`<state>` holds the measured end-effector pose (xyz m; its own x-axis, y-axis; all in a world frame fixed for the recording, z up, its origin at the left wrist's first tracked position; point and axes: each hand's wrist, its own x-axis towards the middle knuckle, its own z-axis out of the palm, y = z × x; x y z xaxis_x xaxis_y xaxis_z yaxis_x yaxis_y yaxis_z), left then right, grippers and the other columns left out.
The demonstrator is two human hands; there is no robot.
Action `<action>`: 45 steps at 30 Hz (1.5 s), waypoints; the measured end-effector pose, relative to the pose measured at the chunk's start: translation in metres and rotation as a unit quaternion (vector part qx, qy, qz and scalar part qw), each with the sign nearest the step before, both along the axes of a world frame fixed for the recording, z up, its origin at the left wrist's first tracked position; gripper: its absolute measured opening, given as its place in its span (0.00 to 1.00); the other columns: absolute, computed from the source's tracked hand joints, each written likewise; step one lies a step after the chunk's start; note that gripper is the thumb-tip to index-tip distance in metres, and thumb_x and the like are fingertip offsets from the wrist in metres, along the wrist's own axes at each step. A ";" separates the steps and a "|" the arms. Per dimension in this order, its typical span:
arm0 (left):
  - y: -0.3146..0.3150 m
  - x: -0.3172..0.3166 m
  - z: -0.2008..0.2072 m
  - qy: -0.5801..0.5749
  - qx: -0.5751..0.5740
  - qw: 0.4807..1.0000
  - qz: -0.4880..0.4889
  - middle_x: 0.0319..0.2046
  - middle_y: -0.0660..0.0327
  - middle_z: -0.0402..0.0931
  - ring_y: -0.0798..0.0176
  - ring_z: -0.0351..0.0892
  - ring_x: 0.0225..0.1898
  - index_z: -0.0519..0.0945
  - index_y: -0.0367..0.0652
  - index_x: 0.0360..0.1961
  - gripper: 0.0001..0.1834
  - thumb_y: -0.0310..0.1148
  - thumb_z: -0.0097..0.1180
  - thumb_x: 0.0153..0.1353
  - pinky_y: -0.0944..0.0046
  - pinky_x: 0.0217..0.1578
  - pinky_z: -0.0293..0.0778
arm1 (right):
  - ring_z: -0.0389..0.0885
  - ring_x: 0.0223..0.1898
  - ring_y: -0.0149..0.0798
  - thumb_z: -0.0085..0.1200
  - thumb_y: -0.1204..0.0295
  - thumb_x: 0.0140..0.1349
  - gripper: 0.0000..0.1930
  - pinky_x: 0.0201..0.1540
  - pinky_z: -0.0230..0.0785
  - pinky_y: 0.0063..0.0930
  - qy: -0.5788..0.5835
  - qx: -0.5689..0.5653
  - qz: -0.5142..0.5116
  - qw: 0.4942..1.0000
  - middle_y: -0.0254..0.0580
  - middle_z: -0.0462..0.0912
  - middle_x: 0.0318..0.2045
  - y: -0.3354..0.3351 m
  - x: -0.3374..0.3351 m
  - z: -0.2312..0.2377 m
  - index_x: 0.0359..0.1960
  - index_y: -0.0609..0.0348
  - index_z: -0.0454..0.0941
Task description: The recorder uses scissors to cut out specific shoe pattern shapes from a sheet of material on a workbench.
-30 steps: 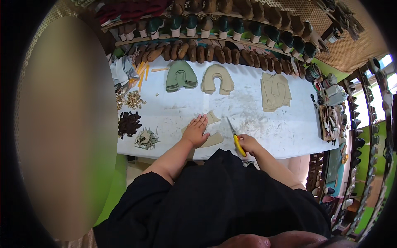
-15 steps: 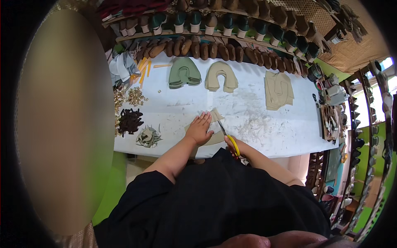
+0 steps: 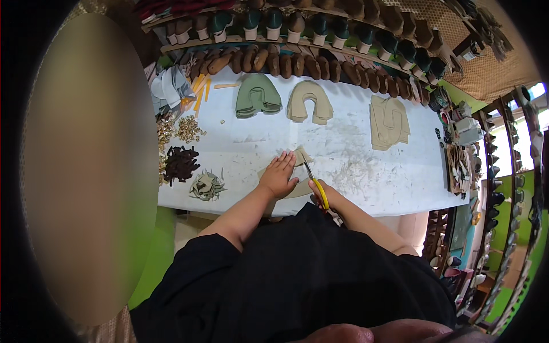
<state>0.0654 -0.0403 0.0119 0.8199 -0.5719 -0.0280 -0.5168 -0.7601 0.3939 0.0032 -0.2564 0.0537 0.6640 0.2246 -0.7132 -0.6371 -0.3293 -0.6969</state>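
My left hand (image 3: 278, 177) lies flat on a beige curved piece of sheet material (image 3: 299, 191), fingers stretched out and pressing it to the white table. Part of that piece is covered by the hand; its far end shows beyond the fingertips. In my right hand (image 3: 321, 192) is a pair of yellow-handled scissors (image 3: 325, 200), the fingers wrapped round the handles. Its metal blades point away from me and lie at the right edge of the beige piece. Whether the blades are parted is too small to tell.
Stacked green curved pieces (image 3: 257, 97), beige U-shaped pieces (image 3: 310, 102) and more beige pieces (image 3: 389, 123) lie farther back on the white table (image 3: 343, 137). Green-beige scraps (image 3: 207, 186), dark strips (image 3: 182, 164) and gold metal bits (image 3: 189, 130) sit left. Shoe forms (image 3: 286, 66) line the back.
My right hand and the scissors have moved slightly forward along the beige piece's edge. My left hand stays flat on the piece. The whole view has shifted a little.
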 end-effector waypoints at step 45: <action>0.004 0.004 -0.010 -0.033 -0.041 0.991 -0.126 0.72 0.56 0.57 0.52 0.51 0.74 0.64 0.42 0.68 0.30 0.36 0.46 0.65 0.49 0.72 0.46 | 0.82 0.44 0.60 0.48 0.36 0.62 0.39 0.47 0.73 0.41 -0.097 -0.200 0.044 0.974 0.65 0.82 0.37 0.004 0.016 -0.011 0.49 0.69 0.71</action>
<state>0.0691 -0.0367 0.0017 0.6490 -0.7569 0.0770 -0.7131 -0.5700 0.4081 0.0189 -0.2521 0.0427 0.7863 0.0166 -0.6177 -0.4629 -0.6464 -0.6066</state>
